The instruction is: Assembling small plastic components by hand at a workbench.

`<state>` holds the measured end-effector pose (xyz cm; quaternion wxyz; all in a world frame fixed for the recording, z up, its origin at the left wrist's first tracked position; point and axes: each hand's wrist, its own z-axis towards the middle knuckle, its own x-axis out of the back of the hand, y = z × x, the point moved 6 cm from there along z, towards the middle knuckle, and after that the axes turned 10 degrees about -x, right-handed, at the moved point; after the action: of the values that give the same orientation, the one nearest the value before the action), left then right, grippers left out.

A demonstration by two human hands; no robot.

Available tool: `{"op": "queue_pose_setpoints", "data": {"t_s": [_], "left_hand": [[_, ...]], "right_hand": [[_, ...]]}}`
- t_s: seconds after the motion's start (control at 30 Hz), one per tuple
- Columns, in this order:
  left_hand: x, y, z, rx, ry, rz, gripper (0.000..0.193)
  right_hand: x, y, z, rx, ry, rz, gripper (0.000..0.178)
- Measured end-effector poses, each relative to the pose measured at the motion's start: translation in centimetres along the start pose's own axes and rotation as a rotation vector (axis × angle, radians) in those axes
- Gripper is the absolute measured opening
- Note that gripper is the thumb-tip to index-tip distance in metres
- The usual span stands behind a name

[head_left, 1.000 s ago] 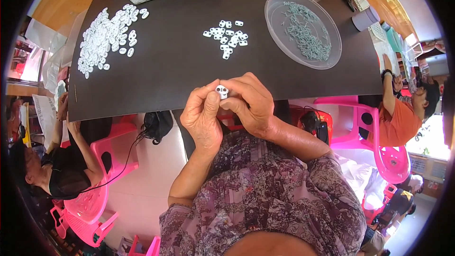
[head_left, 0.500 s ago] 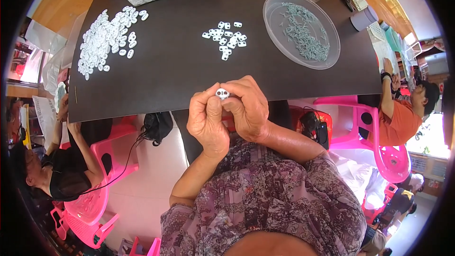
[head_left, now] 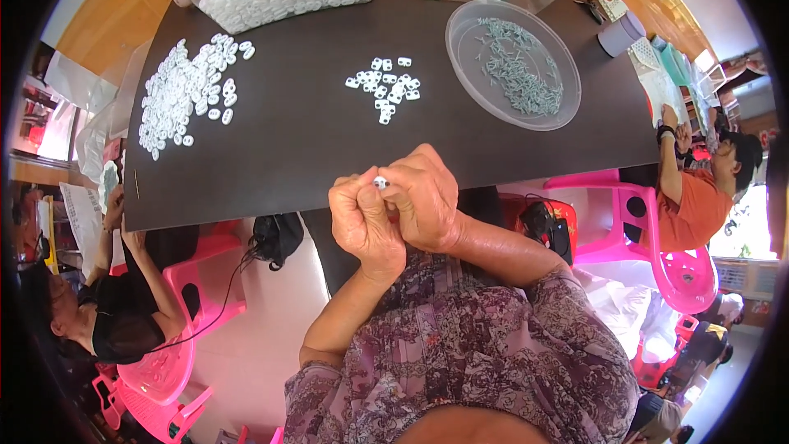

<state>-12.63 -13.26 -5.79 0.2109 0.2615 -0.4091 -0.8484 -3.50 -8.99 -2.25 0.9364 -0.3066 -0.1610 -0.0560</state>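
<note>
Though mostly hidden, white piece [head_left: 381, 183] pinched between left hand [head_left: 362, 226] and right hand [head_left: 426, 204], holes toward camera, long axis unclear.

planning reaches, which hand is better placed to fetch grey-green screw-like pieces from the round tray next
Likely the right hand: it is nearer the round plastic tray than the left hand, though both hold the white piece.

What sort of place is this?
Perhaps a small, informal workshop for handwork: small white parts heaped on a dark table, a round tray of greenish pin-like pieces, and other people at either side by pink plastic chairs.
</note>
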Motion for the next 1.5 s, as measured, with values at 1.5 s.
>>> {"op": "queue_pose_setpoints", "data": {"t_s": [1.5], "left_hand": [[-0.5,-6.5,10.1,0.313,-0.52,0.286,0.013]], "right_hand": [[10.1,17.5,7.7,-0.396,-0.404,-0.252,0.014]]}}
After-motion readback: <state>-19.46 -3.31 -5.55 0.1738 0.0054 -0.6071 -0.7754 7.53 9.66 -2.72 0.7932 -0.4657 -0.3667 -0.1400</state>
